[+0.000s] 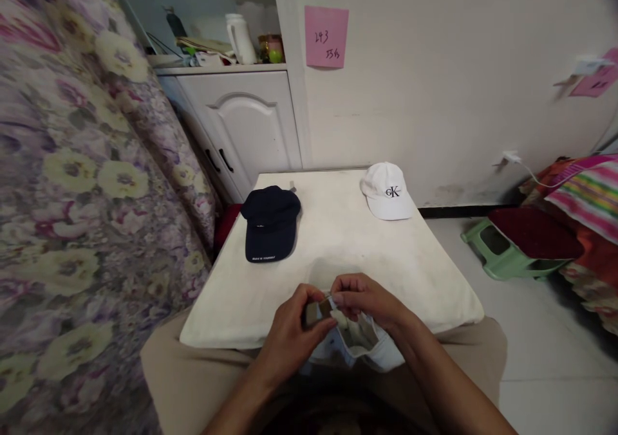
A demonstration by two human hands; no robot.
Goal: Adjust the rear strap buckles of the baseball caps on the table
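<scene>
Holding one pale cap (361, 340), two caps (271, 222) (386, 190) beyond

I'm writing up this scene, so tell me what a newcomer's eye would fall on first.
A floral curtain fills the left side; a handwritten pink note hangs on the wall, top centre. On the pale table, a dark cap lies left and a white cap far right. At its near edge, the left hand and right hand hold what looks like a pale cap.
</scene>
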